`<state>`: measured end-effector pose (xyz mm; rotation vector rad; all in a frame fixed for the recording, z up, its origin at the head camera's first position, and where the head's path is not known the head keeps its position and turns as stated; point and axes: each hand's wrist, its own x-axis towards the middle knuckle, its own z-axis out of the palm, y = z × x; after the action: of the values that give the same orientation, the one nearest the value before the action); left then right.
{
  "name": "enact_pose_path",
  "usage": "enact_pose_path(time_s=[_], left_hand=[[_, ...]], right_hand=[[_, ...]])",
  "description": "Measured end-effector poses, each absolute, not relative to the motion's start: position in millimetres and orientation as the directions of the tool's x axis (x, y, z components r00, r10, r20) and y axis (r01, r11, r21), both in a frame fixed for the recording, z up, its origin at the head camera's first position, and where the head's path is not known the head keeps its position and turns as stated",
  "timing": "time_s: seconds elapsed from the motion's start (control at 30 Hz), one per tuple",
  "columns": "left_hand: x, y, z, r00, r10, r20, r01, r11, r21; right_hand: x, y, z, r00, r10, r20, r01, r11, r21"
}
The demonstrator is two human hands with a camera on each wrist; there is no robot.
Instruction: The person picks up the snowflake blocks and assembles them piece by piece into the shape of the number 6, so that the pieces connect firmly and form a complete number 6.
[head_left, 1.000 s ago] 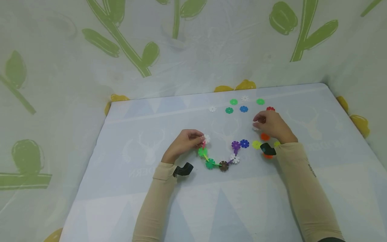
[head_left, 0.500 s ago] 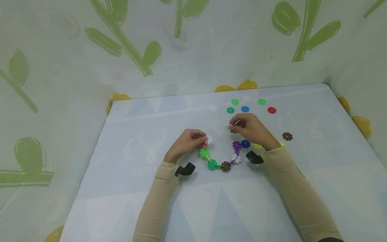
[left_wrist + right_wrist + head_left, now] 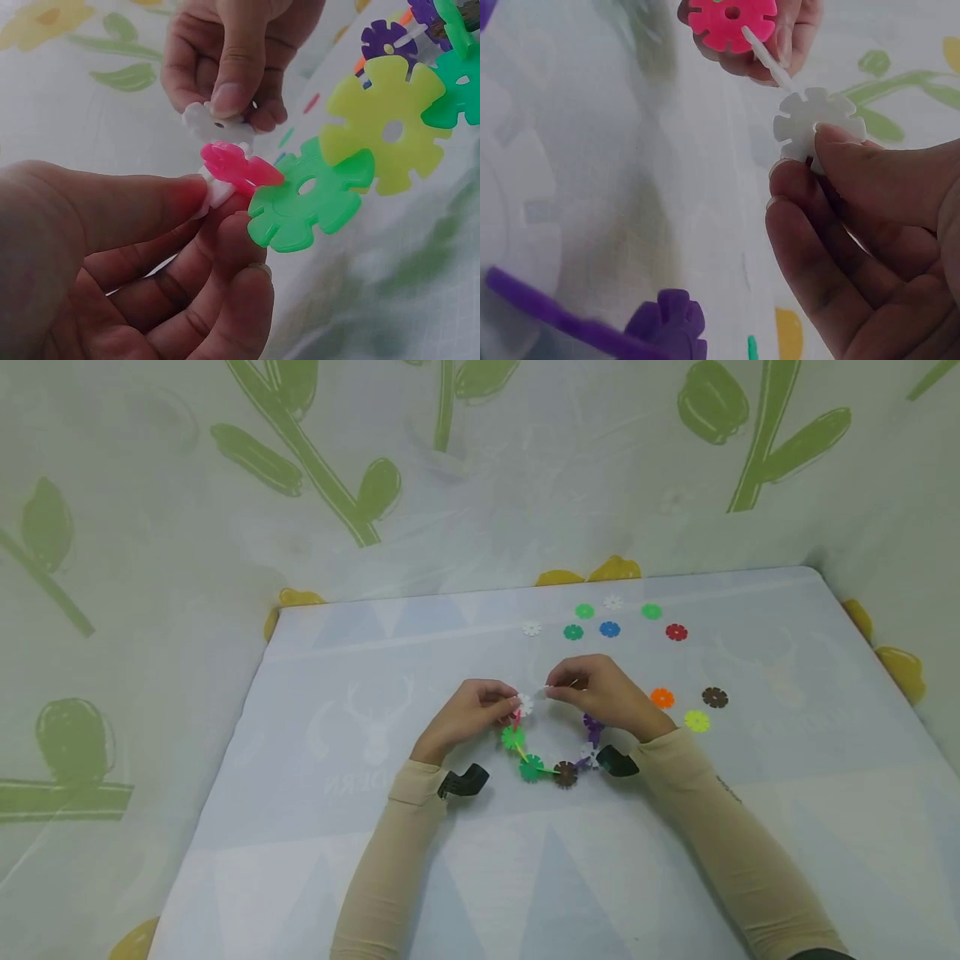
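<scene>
My left hand pinches a white plastic snowflake disc at one end of a linked chain. A pink disc is slotted into that white one, followed by a light green disc and a yellow disc. Between thumb and fingers my right hand holds a second white snowflake disc. In the right wrist view, this disc's rim is right by the edge of the left hand's white disc; whether they touch I cannot tell. Purple discs farther along the chain are partly hidden by the right hand.
Several loose discs lie at the back of the table, among them blue, red and white ones. Right of the right hand are orange, brown and yellow discs. A patterned cloth wall stands behind.
My right hand has moved left from the loose discs, carrying the white snowflake disc to the chain's white end. My left hand has stayed nearly in place, still pinching its disc.
</scene>
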<state>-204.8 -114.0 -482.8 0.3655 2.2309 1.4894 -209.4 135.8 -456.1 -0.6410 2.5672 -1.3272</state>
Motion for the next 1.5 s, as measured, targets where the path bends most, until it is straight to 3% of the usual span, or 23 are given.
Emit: enact_pose_path(time_s=[1.03,1.5], left_hand=[[-201,-110,-481,-0.892,0.414,-0.181,-0.012,0.378,0.926],[-202,-112,-478,-0.869,0.459,-0.183,-0.009,0.354,0.935]], right_hand=[[-200,121,-460,-0.842,-0.516,0.155,-0.444,0.502,-0.742],[-202,123,-462,-0.854,-0.503,0.131,-0.398,0.47,-0.788]])
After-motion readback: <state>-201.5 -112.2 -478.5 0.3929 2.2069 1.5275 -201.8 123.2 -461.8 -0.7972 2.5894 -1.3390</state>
